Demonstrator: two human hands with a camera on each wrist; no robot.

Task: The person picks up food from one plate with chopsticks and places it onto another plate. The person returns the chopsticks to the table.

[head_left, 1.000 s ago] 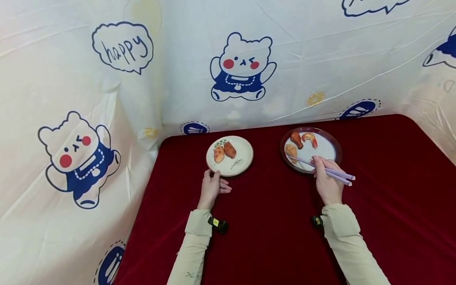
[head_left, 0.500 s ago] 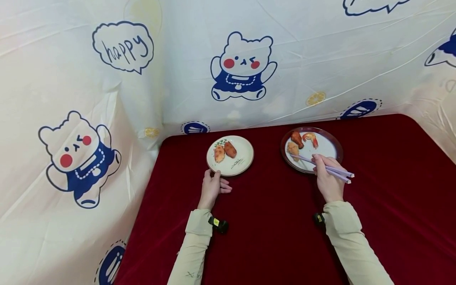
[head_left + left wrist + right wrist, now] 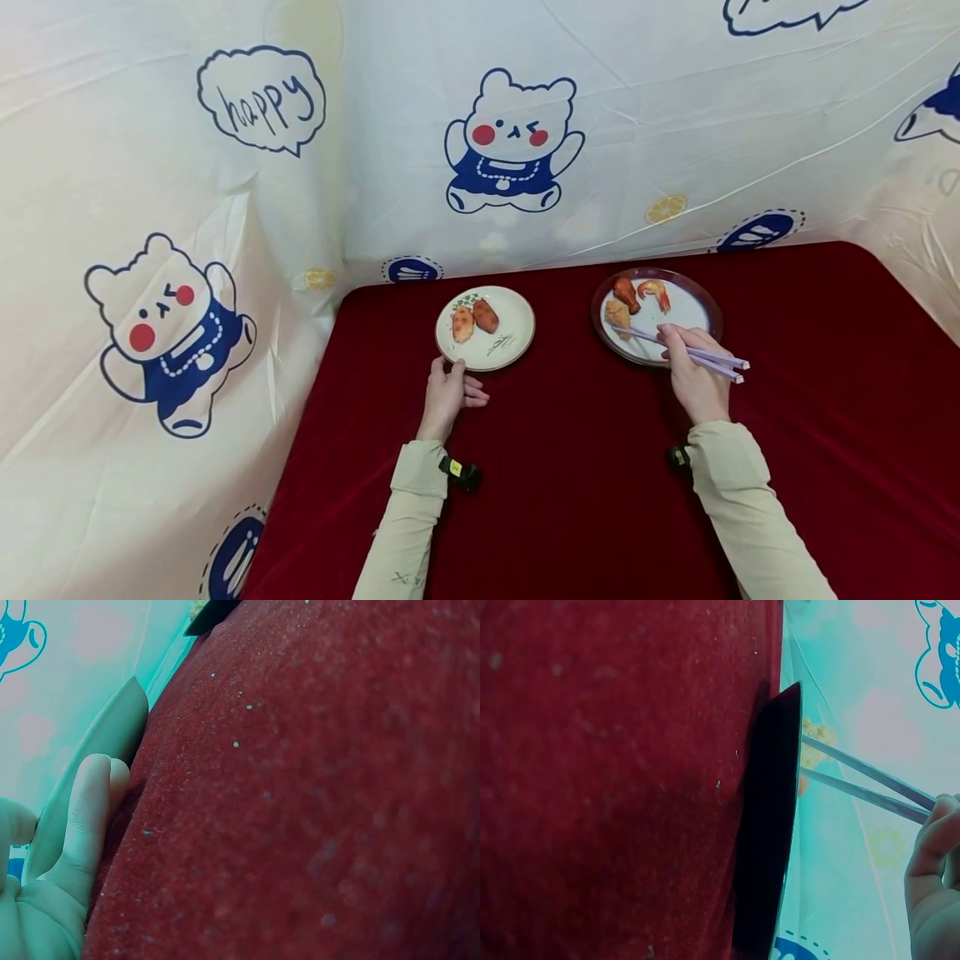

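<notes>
My right hand (image 3: pixel 697 375) holds a pair of lilac chopsticks (image 3: pixel 708 358), their tips at a breaded golden piece of fried food (image 3: pixel 618 315) at the left of a dark-rimmed plate (image 3: pixel 716 312). In the right wrist view the two chopsticks (image 3: pixel 870 780) spread apart towards the breaded piece (image 3: pixel 819 741). A small drumstick (image 3: pixel 626 293) and a shrimp (image 3: pixel 655 294) share that plate. With the thumb over its rim and fingers below, my left hand (image 3: pixel 446 396) pinches the near edge of a cream plate (image 3: pixel 513 337). Two browned chicken wing pieces (image 3: pixel 462 324) lie there.
Dark red velvet cloth (image 3: pixel 570 467) covers the table. White fabric walls (image 3: pixel 390 167) printed with cartoon bears stand behind and to the sides. A small black device (image 3: pixel 461 472) sits at the left wrist.
The breaded piece has shifted slightly towards the drumstick under the chopsticks. My right wrist and forearm have moved a little to the right; the left hand stays at its plate.
</notes>
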